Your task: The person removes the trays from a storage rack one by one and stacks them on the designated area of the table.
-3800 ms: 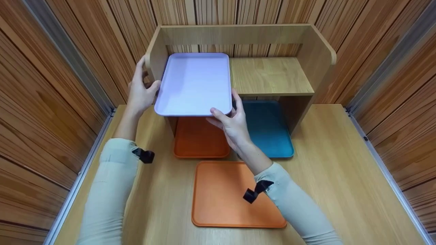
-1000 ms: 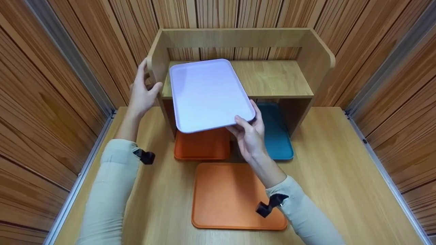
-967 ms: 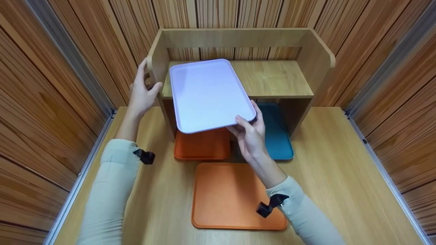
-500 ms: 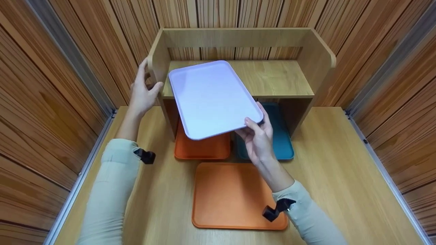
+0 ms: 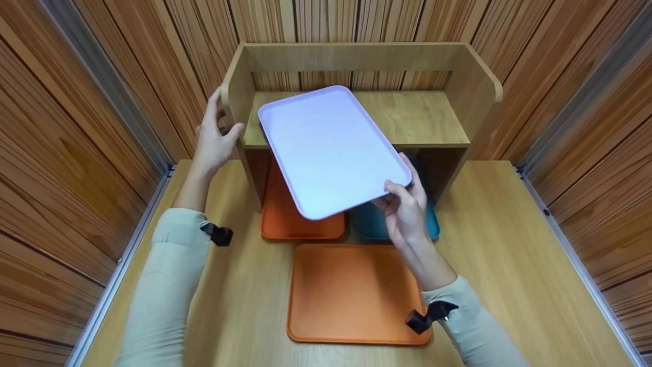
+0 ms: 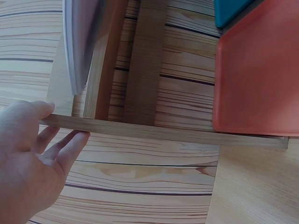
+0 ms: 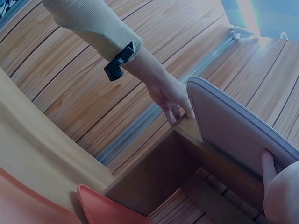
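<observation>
A lavender rectangular tray (image 5: 331, 148) hangs at a slant over the left front of a wooden shelf unit (image 5: 417, 114). My right hand (image 5: 409, 216) grips its near right corner, thumb on top and fingers beneath; the right wrist view shows fingers against the underside. My left hand (image 5: 214, 145) holds the unit's left side panel (image 6: 163, 133), with thumb and fingers on opposite faces, apart from the tray. Below the upper board lie an orange-red tray (image 5: 300, 225) on the left and a teal tray (image 5: 371, 224) on the right, both partly hidden.
An orange tray (image 5: 351, 295) lies flat on the wooden table (image 5: 509, 255) in front of the unit. Wood-patterned walls (image 5: 586, 127) stand on the left, right and back, with metal strips (image 5: 575, 244) along the side edges of the table.
The lavender tray has come off its straight position at the shelf's left, turning askew and moving right and nearer with my right hand. My left hand stays at the side panel.
</observation>
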`<act>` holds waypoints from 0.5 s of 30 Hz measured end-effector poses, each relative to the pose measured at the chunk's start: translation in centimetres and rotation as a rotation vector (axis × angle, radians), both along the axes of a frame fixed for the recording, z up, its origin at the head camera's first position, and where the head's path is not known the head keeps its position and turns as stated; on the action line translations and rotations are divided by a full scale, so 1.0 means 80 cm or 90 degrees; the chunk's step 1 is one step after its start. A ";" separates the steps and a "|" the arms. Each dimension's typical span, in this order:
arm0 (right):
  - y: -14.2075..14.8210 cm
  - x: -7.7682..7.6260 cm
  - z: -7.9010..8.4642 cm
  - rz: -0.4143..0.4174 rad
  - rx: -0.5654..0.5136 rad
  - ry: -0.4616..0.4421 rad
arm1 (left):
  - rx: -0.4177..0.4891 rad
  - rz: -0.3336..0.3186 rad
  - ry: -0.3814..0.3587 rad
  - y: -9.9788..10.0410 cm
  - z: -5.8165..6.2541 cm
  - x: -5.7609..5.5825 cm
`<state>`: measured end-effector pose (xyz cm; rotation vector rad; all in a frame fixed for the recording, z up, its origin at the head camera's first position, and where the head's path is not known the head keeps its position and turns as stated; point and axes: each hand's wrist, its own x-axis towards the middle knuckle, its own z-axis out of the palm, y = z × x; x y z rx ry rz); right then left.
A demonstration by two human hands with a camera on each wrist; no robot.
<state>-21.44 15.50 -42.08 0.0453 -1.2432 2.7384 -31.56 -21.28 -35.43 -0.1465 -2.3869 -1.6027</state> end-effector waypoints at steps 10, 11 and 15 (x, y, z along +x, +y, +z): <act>0.023 0.003 -0.004 -0.018 -0.007 0.012 | -0.001 -0.006 0.029 -0.001 -0.003 -0.002; 0.025 0.004 -0.005 -0.017 -0.007 0.013 | 0.000 -0.006 0.030 -0.001 -0.003 -0.002; 0.035 0.006 -0.009 -0.011 0.000 0.018 | 0.005 -0.007 0.028 -0.001 -0.004 -0.001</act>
